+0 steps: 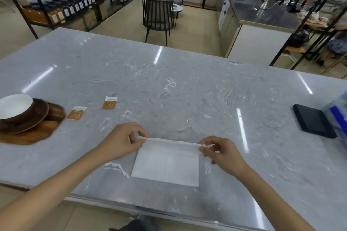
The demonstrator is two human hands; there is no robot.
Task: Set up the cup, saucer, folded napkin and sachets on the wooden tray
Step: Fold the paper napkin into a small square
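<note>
Napkin [166,163] lay flat on the grey tabletop [187,90] straight in front of you, its far edge lifted and running left to right between your hands. Your left hand [123,141] pinched the left end of that edge, your right hand [218,153] the right end; fingers [139,133] were narrow, closed on paper only. Likely step: folding the raised edge toward you. Wooden tray [32,135], carrying saucer [28,118] and cup [15,106], sat well to your left, nearer the left hand; two sachets [77,113] lay beside it, off the tray.
</note>
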